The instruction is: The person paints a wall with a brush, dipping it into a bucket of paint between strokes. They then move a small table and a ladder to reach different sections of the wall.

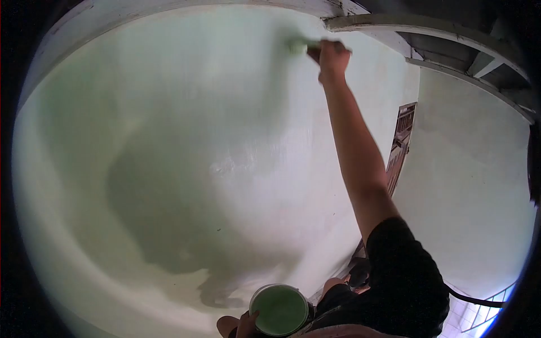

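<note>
High up, my right hand (333, 55) is closed around the handle of a paintbrush (297, 46). Its pale green bristles, blurred, are at the upper part of the pale green wall (236, 112). At the bottom of the view, my left hand (247, 324) grips the side of a bucket (307, 307), fingers at the rim. Green paint (280, 310) shows inside it. My right arm is stretched far up, while the bucket stays low against my body.
White beams (428, 25) run beneath a dark roof at upper right. A window with a dark frame (403, 132) is in the wall at right, next to another pale wall (473, 169). A dark cable (473, 298) and a railing (490, 307) appear at lower right. My shadow falls across the wall.
</note>
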`<state>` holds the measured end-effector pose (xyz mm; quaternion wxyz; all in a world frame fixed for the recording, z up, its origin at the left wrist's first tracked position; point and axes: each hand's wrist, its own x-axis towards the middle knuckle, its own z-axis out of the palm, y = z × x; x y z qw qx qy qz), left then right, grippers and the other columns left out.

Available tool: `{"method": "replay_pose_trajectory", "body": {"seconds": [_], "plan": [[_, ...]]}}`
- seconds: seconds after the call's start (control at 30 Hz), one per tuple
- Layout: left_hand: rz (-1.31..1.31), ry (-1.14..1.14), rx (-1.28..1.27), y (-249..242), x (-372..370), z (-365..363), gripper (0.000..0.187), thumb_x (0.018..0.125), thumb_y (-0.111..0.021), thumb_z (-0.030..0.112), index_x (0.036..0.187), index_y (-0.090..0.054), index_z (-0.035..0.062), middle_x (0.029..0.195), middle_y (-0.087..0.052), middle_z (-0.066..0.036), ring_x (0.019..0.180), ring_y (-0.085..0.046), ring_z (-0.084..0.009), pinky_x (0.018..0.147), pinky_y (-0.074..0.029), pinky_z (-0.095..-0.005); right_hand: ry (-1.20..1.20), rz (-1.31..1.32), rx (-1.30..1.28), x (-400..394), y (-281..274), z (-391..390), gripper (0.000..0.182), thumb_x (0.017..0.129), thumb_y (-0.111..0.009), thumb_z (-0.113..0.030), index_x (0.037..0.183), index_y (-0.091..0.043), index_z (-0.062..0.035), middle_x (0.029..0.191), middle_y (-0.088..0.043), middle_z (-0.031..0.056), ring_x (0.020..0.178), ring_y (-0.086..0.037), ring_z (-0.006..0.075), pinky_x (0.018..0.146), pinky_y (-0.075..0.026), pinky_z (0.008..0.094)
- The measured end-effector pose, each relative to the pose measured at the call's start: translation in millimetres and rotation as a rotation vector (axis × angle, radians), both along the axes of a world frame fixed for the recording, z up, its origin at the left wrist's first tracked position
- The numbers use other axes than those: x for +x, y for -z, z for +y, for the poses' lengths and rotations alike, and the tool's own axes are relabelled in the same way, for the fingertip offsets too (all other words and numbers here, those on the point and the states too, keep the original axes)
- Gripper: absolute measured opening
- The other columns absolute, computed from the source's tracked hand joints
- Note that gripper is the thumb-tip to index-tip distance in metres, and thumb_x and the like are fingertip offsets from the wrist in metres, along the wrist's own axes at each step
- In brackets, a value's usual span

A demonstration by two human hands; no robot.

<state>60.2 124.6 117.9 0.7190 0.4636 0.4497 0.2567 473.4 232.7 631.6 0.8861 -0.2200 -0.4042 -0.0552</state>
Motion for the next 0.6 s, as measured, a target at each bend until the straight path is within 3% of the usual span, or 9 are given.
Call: {"method": "replay_pose_trajectory", "body": {"seconds": [0.1,0.13,0.4,0.5,0.6], "plan": [[0.011,-0.001,0.007,0.3,-4.1,-1.1,0.042,0.084,-0.053,0.024,0.111,-0.054,-0.0076,0.096,-0.063,-0.015,0.083,-0.06,-0.0203,0.076,-0.047,-0.0319,-0.158,0.069,0.271,8.4,-45.3,9.2,0.016,0.078,-0.053,-0.006,0.088,-0.044,0.0029,0.085,-0.054,0.0137,0.064,-0.06,0.0241,0.057,-0.058,0.0395],[0.013,-0.005,0.007,3.1,-8.7,-2.2,0.042,0.084,-0.053,0.024,0.111,-0.054,-0.0076,0.096,-0.063,-0.015,0.084,-0.06,-0.0203,0.076,-0.047,-0.032,-0.21,-0.011,0.308,3.7,-37.9,8.3,0.019,0.08,-0.053,-0.008,0.092,-0.041,-0.0001,0.088,-0.054,0.0148,0.07,-0.06,0.0244,0.062,-0.058,0.0406],[0.027,-0.029,0.06,-10.5,-5.6,5.7,0.042,0.084,-0.053,0.025,0.111,-0.054,-0.0075,0.096,-0.063,-0.015,0.084,-0.06,-0.0203,0.076,-0.046,-0.032,-0.338,0.133,0.286,6.0,-13.7,24.3,0.02,0.083,-0.053,-0.01,0.096,-0.037,-0.0059,0.094,-0.054,0.0142,0.087,-0.059,0.0265,0.071,-0.055,0.042],[0.038,-0.027,0.063,-16.0,0.1,3.7,0.042,0.084,-0.053,0.025,0.111,-0.054,-0.0075,0.096,-0.063,-0.015,0.084,-0.06,-0.0203,0.076,-0.046,-0.032,-0.297,0.08,0.294,13.3,-19.8,28.5,0.019,0.083,-0.053,-0.01,0.095,-0.038,-0.0062,0.095,-0.054,0.0138,0.084,-0.06,0.0261,0.067,-0.055,0.04],[0.042,-0.002,0.049,-14.5,3.5,-1.4,0.042,0.084,-0.053,0.025,0.111,-0.054,-0.0075,0.096,-0.063,-0.015,0.084,-0.06,-0.0203,0.077,-0.046,-0.032,-0.211,0.099,0.181,18.7,11.6,42.6,0.016,0.084,-0.053,-0.012,0.093,-0.041,-0.0055,0.091,-0.055,0.0122,0.078,-0.061,0.0243,0.062,-0.055,0.0379]]}}
